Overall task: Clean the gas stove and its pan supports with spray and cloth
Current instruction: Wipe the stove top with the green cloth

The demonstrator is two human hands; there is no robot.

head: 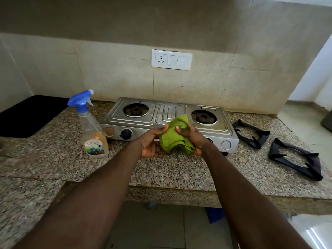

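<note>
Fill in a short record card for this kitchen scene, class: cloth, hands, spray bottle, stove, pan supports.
cloth: green cloth, bunched, held over the stove's front edge
hands: left hand and right hand both grip the cloth
spray bottle: spray bottle upright on the counter, left of the stove
stove: gas stove, two burners, bare
pan supports: two pan supports off, on the counter at right

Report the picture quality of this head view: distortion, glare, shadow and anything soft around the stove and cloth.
Head view: wide-angle bending curves the counter edge and stretches the forearms; soft daylight from the right, no hard shadows; mild sheen on the stove, a bright glare patch at bottom right; the green cloth, held by left hand and right hand, reads fairly sharp; the spray bottle label is slightly soft.
</note>
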